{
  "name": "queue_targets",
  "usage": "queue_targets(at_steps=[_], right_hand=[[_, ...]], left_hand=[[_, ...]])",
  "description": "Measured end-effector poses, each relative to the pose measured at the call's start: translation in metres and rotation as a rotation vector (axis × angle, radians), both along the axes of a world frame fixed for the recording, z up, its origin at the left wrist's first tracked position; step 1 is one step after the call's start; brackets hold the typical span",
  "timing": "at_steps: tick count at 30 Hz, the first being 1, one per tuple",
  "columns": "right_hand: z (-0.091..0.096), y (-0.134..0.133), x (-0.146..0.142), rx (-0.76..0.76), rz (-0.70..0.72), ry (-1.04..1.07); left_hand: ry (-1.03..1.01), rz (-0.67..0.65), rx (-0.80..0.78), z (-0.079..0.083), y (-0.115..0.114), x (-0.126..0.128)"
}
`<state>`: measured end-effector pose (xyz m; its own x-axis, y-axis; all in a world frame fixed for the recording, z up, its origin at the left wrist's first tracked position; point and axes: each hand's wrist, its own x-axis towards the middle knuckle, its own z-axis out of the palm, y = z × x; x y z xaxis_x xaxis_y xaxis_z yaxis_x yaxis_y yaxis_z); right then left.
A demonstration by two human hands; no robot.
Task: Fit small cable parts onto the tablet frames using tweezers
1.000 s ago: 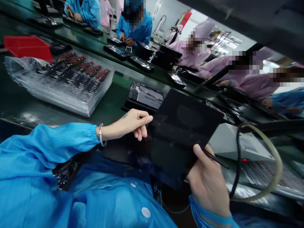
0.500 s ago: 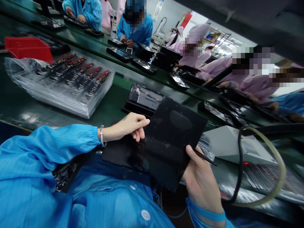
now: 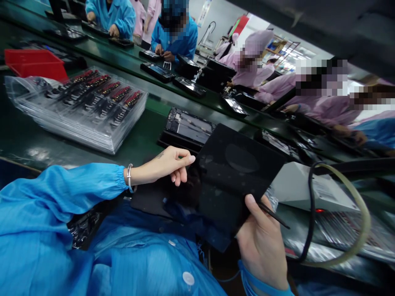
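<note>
A glossy black tablet panel [image 3: 234,176] is tilted up in front of me, screen side facing me. My right hand [image 3: 262,242] grips its lower right corner, thumb on the glass, with a thin black stick [image 3: 273,213] held between the fingers. My left hand [image 3: 168,164], in a blue sleeve with a thin bracelet, pinches the panel's left edge with fingers curled. A second flat black panel [image 3: 151,197] lies on my lap under the left hand.
A stack of clear trays [image 3: 83,111] with small parts and a red bin [image 3: 33,63] sit left on the green belt [image 3: 138,139]. An open tablet chassis [image 3: 188,129] lies behind the panel. A grey box [image 3: 302,187] with hoses stands right. Several co-workers sit across the line.
The tilted panel dipped down and left, then rose back up and to the right in both hands. Both grips stayed the same.
</note>
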<state>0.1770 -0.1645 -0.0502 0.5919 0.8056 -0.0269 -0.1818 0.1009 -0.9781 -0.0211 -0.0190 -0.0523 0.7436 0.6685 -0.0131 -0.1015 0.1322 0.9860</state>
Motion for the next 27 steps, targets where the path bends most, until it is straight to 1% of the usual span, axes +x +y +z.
queue_targets(at_steps=[6,9,11,15,17,20,22,25,27], right_hand=[[-0.003,-0.001,-0.001,0.012,0.033,0.069],[-0.008,-0.008,0.002,-0.028,0.037,0.078],[-0.012,-0.016,0.005,-0.055,-0.005,0.065],[-0.02,-0.031,0.012,-0.1,-0.139,0.081],[-0.023,-0.034,0.016,-0.139,-0.146,0.144],[-0.028,-0.032,0.021,-0.194,-0.112,0.256],[-0.031,-0.03,0.024,-0.216,-0.122,0.305],[-0.033,-0.027,0.026,-0.236,-0.142,0.333],[-0.034,-0.026,0.026,-0.248,-0.125,0.343]], left_hand=[[0.02,0.007,0.002,0.005,-0.002,0.0],[0.053,-0.024,-0.015,0.009,-0.005,0.006],[0.074,-0.07,-0.041,0.007,-0.008,0.014],[0.145,-0.176,-0.096,-0.003,-0.013,0.028],[0.19,-0.209,-0.119,-0.006,-0.014,0.032],[0.267,-0.211,-0.144,-0.006,-0.015,0.035],[0.305,-0.196,-0.147,-0.004,-0.016,0.035],[0.333,-0.175,-0.132,-0.003,-0.017,0.035],[0.345,-0.171,-0.117,-0.004,-0.017,0.034]])
